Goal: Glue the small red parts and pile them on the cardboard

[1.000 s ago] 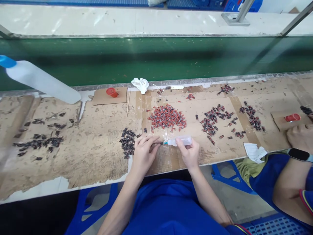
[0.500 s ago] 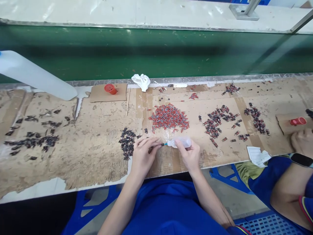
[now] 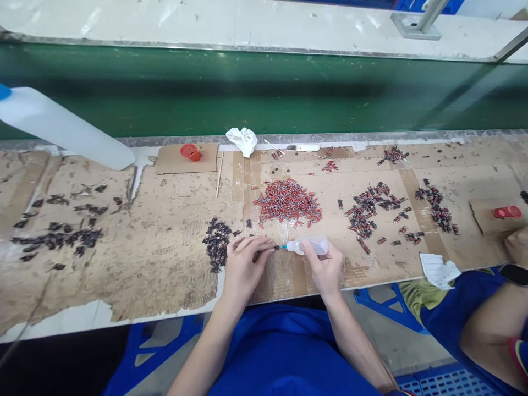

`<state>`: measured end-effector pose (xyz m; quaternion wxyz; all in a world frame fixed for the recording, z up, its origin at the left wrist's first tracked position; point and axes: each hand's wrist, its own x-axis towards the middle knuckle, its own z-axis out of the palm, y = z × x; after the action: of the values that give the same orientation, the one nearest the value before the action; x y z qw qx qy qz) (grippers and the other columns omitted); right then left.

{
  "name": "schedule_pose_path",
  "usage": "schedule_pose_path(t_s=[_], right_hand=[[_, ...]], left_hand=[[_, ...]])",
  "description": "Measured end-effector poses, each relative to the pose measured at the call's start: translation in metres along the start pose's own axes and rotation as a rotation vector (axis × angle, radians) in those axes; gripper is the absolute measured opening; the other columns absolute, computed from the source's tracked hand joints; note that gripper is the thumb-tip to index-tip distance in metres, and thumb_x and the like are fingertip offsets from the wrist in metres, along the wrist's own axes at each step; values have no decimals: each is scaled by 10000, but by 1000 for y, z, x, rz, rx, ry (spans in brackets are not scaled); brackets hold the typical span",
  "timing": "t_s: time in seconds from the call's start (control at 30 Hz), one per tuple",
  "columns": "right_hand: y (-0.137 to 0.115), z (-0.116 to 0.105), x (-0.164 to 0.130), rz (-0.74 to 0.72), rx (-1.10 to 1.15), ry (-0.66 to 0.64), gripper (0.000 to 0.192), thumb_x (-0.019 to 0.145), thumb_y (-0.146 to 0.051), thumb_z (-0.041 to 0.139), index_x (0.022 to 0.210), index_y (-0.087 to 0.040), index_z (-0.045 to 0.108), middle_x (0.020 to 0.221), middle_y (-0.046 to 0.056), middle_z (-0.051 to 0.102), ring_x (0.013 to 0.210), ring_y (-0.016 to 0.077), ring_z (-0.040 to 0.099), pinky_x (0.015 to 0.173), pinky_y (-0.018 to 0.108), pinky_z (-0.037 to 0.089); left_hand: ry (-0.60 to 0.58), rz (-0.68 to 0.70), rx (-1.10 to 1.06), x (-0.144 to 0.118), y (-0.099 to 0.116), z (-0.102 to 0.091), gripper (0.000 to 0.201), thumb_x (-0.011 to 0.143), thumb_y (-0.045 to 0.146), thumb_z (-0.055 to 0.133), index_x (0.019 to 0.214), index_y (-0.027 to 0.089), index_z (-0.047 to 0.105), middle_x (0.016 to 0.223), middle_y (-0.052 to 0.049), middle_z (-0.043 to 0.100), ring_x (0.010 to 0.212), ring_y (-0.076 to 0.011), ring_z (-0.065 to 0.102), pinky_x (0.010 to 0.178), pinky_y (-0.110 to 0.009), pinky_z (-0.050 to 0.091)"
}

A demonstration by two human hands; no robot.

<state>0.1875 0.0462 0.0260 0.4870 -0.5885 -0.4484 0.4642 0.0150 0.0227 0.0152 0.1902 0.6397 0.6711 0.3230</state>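
Note:
My left hand pinches a small black part between thumb and fingertips. Facing it, my right hand grips a translucent squeeze bottle lying on its side, its thin blue-green tip pointing left at the part. Tip and part are very close; whether they touch I cannot tell. Just left of my left hand lies a heap of small black parts. Beyond both hands spreads a pile of small red parts with silvery ends.
Cardboard covers the bench. A large white bottle slants at the left. A red cup, crumpled tissue and wooden stick lie behind. More black-and-red parts are at right, near a co-worker's hand.
The view has shifted slightly. The squeeze bottle's tip has moved back a little from my left fingertips, and the black part shows more plainly. Both hands keep their grips.

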Motion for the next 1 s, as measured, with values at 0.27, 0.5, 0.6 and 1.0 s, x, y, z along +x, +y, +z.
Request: schedule_pose_path(t_s=[0.27,0.5,0.6,1.0], right_hand=[[0,1,-1,7,-79,-10,261,749,-427,700,701,-171,685,654,35,707,610,188,638,579,287,518],[1,-6,2,23,30,113,256,726,-424,706,752,-173,665,718,51,722,651,197,662,593,293,535],[3,-15,1,1,19,142,298,709,-422,738,854,-183,633,773,46,725,660,192,674,577,282,537],[-11,-11,10,-442,-622,1,151,876,-338,617,905,-220,707,937,88,709,930,246,626,833,404,525]], left_hand=[[51,0,24,-2,4,3,82,833,222,665,820,294,701,831,34,785,953,-237,710,1034,-483,280],[74,36,68,-2,2,6,143,838,200,658,897,316,717,873,15,777,990,-253,673,1042,-526,235],[66,68,119,1,2,6,161,815,189,678,876,327,733,1010,-23,753,1115,-294,604,990,-530,285],[202,-79,-169,-7,-3,-24,137,872,322,584,874,236,690,878,-31,751,860,-202,703,805,-350,557]])
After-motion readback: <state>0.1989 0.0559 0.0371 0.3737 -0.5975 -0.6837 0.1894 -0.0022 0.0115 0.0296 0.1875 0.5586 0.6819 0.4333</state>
